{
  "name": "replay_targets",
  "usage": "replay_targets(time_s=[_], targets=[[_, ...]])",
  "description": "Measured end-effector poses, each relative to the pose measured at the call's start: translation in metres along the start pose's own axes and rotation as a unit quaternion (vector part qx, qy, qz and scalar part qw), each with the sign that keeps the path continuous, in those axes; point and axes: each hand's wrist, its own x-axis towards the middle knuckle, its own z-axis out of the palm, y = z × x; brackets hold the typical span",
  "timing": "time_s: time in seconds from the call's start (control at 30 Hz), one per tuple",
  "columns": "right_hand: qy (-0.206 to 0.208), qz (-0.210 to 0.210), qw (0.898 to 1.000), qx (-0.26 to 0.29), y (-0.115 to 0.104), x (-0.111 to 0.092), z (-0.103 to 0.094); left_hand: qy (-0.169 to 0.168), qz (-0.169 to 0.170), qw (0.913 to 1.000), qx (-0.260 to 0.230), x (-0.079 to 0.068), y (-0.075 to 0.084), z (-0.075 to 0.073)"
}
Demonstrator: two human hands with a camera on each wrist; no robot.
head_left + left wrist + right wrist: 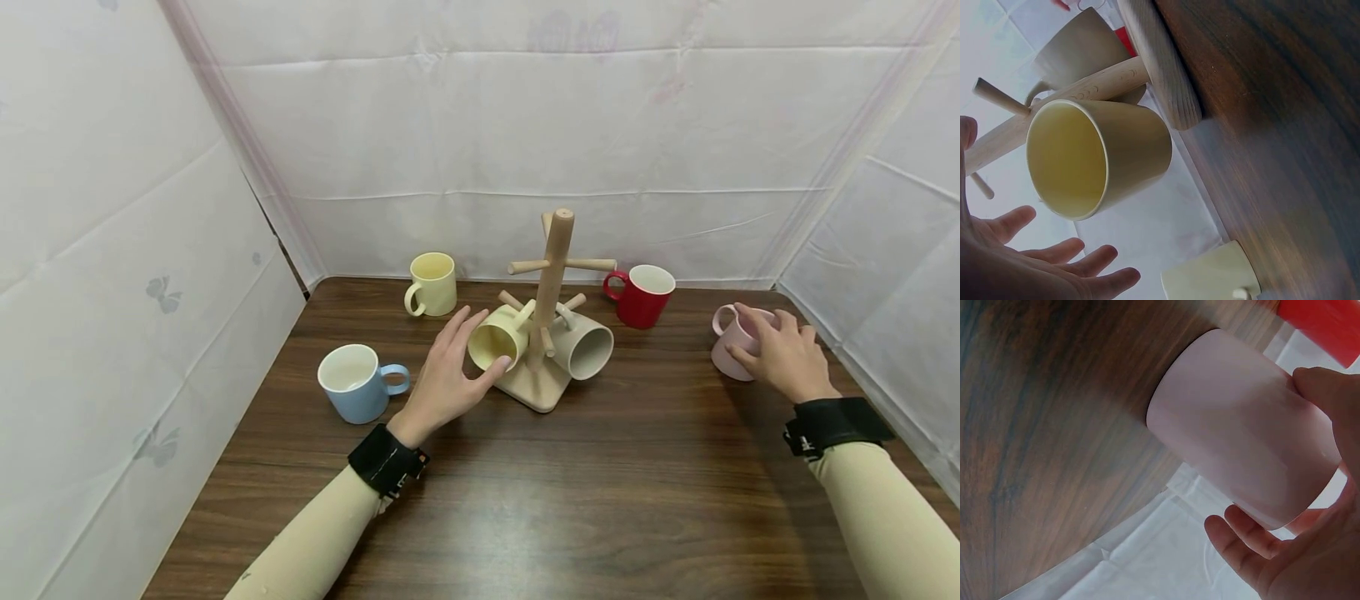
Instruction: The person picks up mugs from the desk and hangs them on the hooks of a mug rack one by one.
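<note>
On the wooden mug rack (553,283), a pale yellow mug (1129,150) hangs tilted from a low peg, its mouth facing my left hand (448,375). That hand is spread beside the mug, fingers fairly straight; in the left wrist view a gap shows between them. A grey-beige mug (587,348) hangs on the rack's other side. At the far right, my right hand (791,354) holds a pink mug (1241,425) near its rim, thumb on one side and fingers around the other. The pink mug stands upright on the table, its handle pointing left and back.
A light blue mug (356,392) stands left of my left forearm, handle to the right. Behind it is another yellow mug (437,287), near the back edge. A red mug (643,298) stands right of the rack. White sheeting (450,125) encloses the dark wooden table (600,500).
</note>
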Motion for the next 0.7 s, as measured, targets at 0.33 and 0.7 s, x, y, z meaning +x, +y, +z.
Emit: replay_targets(time_s=[0.33,0.7], targets=[[0.001,-0.014,1.0,0.013,0.0007,0.0001,-0.0003,0.001,-0.001,1.0,-0.007,-0.0021,-0.0022,0.0017],[0.007,-0.011,1.0,0.027,0.0012,0.0003,-0.0008,-0.001,0.0,1.0,-0.009,-0.003,-0.0027,0.0036]])
